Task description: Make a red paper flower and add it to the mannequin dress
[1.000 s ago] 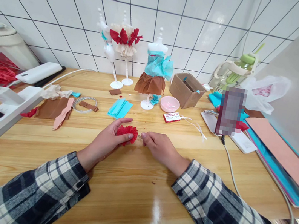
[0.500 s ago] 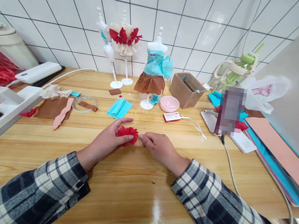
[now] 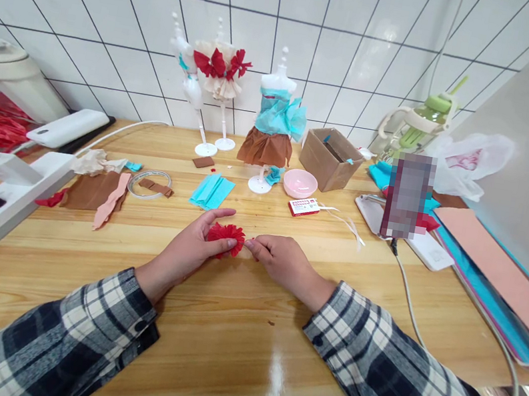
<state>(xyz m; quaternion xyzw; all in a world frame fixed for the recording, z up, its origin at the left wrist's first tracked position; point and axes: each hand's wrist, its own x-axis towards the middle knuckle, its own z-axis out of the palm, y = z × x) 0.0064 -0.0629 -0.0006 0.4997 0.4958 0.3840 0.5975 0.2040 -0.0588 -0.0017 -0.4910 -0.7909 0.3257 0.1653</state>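
Observation:
My left hand [image 3: 199,241] holds a red crepe-paper pompom [image 3: 222,237] over the middle of the table, the thumb resting across its frilled edge and the forefinger stretched out above it. Just to the right, my right hand [image 3: 278,254] has thumb and forefinger pinched together at the pompom's edge; what lies between these fingertips is too small to make out. Beyond the hands lie a folded turquoise paper piece [image 3: 211,191] and a red-and-white small box [image 3: 303,207]. A mini mannequin [image 3: 274,118] in a turquoise top and brown skirt stands behind them.
A pink bowl [image 3: 300,184] and a cardboard box [image 3: 330,160] stand at the back. On the left are a tape roll [image 3: 132,183], paper scraps [image 3: 88,190] and a power strip [image 3: 16,197]. A phone on a stand [image 3: 407,195], its cable and coloured paper sheets [image 3: 499,278] occupy the right.

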